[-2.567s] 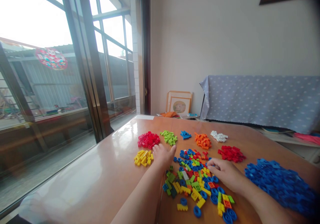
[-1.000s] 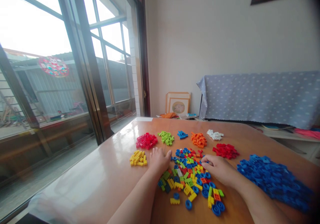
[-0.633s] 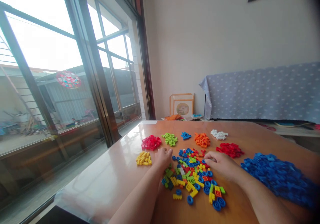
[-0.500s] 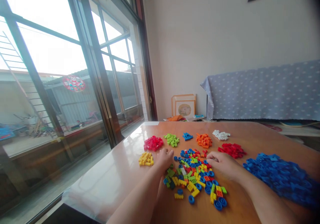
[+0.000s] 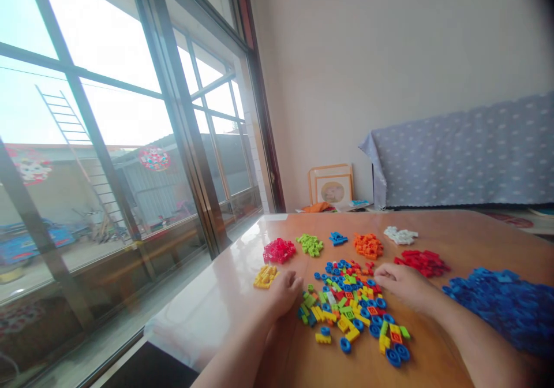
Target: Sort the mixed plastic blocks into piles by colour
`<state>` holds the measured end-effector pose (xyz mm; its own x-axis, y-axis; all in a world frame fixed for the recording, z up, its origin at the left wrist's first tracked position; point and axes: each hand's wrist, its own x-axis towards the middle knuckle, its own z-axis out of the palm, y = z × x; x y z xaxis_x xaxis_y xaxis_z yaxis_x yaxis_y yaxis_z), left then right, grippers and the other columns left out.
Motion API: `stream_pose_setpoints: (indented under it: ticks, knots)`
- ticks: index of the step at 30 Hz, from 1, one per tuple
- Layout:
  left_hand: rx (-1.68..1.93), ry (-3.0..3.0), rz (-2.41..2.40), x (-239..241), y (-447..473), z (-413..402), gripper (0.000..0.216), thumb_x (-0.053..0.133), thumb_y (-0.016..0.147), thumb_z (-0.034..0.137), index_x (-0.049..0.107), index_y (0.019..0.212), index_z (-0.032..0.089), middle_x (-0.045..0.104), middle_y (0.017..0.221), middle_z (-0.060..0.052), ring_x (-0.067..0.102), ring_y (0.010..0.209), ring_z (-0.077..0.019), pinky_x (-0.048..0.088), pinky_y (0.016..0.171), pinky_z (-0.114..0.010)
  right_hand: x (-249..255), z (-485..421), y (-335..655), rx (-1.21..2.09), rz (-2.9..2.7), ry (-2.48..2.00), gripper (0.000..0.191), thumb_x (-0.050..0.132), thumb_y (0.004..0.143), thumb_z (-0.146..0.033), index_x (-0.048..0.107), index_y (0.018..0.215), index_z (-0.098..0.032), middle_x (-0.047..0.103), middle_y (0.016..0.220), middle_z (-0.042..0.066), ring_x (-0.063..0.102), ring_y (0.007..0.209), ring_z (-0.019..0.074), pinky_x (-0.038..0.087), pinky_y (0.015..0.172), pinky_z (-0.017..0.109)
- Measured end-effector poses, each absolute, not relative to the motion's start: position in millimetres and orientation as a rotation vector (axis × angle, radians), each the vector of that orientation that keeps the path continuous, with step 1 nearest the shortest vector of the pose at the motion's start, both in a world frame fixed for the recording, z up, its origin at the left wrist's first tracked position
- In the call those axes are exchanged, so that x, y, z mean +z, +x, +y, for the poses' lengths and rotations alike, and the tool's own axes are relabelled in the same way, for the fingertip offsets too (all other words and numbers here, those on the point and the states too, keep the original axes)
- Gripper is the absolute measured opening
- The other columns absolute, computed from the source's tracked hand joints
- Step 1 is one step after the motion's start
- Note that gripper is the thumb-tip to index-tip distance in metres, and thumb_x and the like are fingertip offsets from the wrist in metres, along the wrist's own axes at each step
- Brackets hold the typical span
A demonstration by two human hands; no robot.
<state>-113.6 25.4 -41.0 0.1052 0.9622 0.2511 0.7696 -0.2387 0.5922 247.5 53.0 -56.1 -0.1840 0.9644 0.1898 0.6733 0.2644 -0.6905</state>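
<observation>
A mixed pile of small coloured bricks (image 5: 352, 304) lies on the wooden table (image 5: 433, 342) between my hands. My left hand (image 5: 283, 291) rests palm down at the pile's left edge, beside a small yellow heap (image 5: 265, 275); I cannot see anything in it. My right hand (image 5: 400, 284) lies at the pile's right side with fingers curled onto the bricks, near a red heap (image 5: 422, 261). Whether its fingers pinch a brick is hidden.
Sorted heaps lie further back: red (image 5: 279, 250), green (image 5: 310, 243), blue (image 5: 337, 238), orange (image 5: 367, 245), white (image 5: 400, 235). A large blue heap (image 5: 506, 304) is at the right. Windows (image 5: 108, 145) run along the left; a cloth-covered piece of furniture (image 5: 463, 157) stands behind.
The view has swung left toward the window. Both hands stay at the sides of the mixed pile, with the left hand drawn slightly back from the yellow heap.
</observation>
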Motion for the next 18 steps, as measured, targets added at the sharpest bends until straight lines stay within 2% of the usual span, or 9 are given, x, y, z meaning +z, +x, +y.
stream_pose_setpoints:
  ticks: [8,11,14,18]
  knots:
    - [0.872,2.133,1.67,-40.9,-111.0,26.2,0.026,0.05,0.086,0.036,0.051,0.067,0.018,0.047,0.063,0.003,0.043,0.064,-0.0127,0.03,0.06,-0.024,-46.2,47.4,248.6,0.598,-1.917,-1.478,0.025,0.054,0.083,-0.038,0.068,0.082,-0.017,0.067,0.073,0.002,0.056,0.07,0.0173,0.038,0.063,0.025]
    - [0.899,2.037,1.644,-41.2,-103.3,23.6,0.022,0.052,0.087,0.035,0.065,0.085,0.017,0.06,0.072,-0.001,0.053,0.067,-0.015,0.038,0.063,-0.026,-45.8,47.3,249.9,0.58,-1.935,-1.482,0.024,0.053,0.083,-0.036,0.067,0.081,-0.017,0.065,0.07,0.0,0.054,0.067,0.0154,0.035,0.061,0.024]
    - [0.917,1.941,1.611,-41.0,-93.3,19.6,0.031,0.054,0.086,0.034,0.068,0.107,0.016,0.07,0.089,-0.007,0.062,0.08,-0.0198,0.045,0.072,-0.029,-45.0,46.2,250.9,0.598,-1.933,-1.503,0.022,0.054,0.082,-0.035,0.066,0.077,-0.017,0.063,0.068,0.0,0.053,0.065,0.0145,0.032,0.058,0.024]
    - [0.856,1.962,1.566,-34.5,-79.5,12.6,0.034,0.055,0.085,0.031,0.068,0.114,0.019,0.072,0.104,-0.01,0.064,0.092,-0.0228,0.048,0.081,-0.032,-40.2,42.2,251.0,0.64,-1.907,-1.519,0.022,0.056,0.081,-0.034,0.068,0.08,-0.016,0.065,0.072,0.001,0.054,0.068,0.0149,0.032,0.057,0.023]
